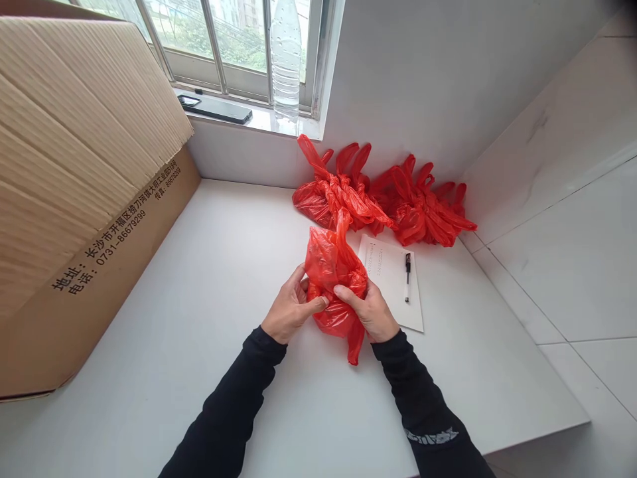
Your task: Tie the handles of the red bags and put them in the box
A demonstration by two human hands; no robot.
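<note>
A red plastic bag (338,315) is held between both hands above the white table, its handles sticking out at the top and bottom. My left hand (291,309) grips its left side, thumb on the front. On the right side, my right hand (371,312) presses its thumb on the bag, fingers wrapped behind it. What the bag contains cannot be made out. Just beyond it, several more knotted red bags (343,196) lie in a row against the wall. A paper sheet (393,282) with writing lies right of my right hand, a black-capped pen (407,279) on top.
A large cardboard box (99,199) with printed characters stands at the left. On the window sill are a phone (219,108) and a clear plastic bottle (286,66). The white table (199,279) meets walls at the back and right; its front edge shows at lower right.
</note>
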